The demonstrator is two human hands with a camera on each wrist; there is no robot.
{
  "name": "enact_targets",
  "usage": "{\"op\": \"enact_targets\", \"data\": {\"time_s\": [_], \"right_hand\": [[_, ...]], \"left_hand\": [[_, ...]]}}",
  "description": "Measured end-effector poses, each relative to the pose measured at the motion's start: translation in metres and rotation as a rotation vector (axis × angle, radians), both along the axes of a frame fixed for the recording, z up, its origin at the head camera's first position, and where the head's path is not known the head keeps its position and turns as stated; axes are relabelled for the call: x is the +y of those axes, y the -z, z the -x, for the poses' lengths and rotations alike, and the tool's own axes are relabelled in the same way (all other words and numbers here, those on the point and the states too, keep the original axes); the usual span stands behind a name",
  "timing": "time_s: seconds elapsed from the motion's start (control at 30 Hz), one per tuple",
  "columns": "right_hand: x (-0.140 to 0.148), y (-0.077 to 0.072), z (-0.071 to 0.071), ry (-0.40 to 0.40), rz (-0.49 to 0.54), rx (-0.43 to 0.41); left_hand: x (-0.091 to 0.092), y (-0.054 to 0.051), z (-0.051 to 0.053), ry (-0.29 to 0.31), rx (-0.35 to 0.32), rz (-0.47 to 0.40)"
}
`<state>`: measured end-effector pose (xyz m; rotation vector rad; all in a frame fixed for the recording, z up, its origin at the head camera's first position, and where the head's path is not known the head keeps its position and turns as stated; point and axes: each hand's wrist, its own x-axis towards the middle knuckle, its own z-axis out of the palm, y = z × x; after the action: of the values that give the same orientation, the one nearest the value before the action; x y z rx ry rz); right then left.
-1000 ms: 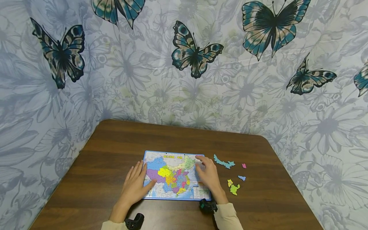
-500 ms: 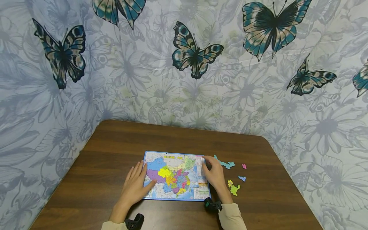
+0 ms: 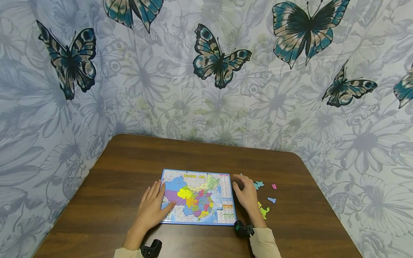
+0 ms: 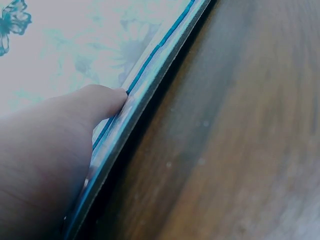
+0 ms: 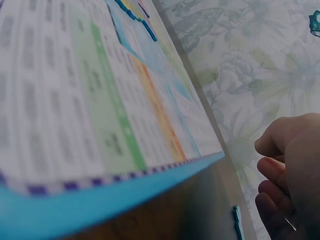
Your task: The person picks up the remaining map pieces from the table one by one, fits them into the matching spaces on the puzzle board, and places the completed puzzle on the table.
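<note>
A map puzzle board (image 3: 222, 182) with a blue border and coloured regions lies flat on the table. My left hand (image 3: 151, 202) rests on its left edge, fingers straight and thumb spread across the lower left part. In the left wrist view the thumb touches the board near its rim (image 4: 156, 70). My right hand (image 3: 246, 193) hovers just off the board's right edge, fingers loosely bent, with no piece seen in them. It partly covers a long light-blue puzzle piece (image 3: 259, 185) and a small yellow piece (image 3: 259, 204).
Right of the right hand lie a pink piece (image 3: 274, 186), a small blue piece (image 3: 271, 200) and a yellow-green piece (image 3: 264, 213). The brown wooden table (image 3: 129, 161) extends around the board. A butterfly-patterned backdrop (image 3: 145, 89) stands behind it.
My right hand has moved right, from over the board's right side to beside it, covering part of the light-blue piece. The left hand and the board have stayed put.
</note>
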<state>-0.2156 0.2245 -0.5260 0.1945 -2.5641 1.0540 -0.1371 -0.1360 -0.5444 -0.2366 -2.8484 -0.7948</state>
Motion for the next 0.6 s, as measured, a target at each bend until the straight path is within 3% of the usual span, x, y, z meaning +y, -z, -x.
{"op": "enact_targets", "data": {"time_s": [0.6], "right_hand": [[0.03, 0.0, 0.006, 0.119, -0.024, -0.035]], "left_hand": [[0.0, 0.0, 0.0, 0.001, 0.005, -0.005]]}}
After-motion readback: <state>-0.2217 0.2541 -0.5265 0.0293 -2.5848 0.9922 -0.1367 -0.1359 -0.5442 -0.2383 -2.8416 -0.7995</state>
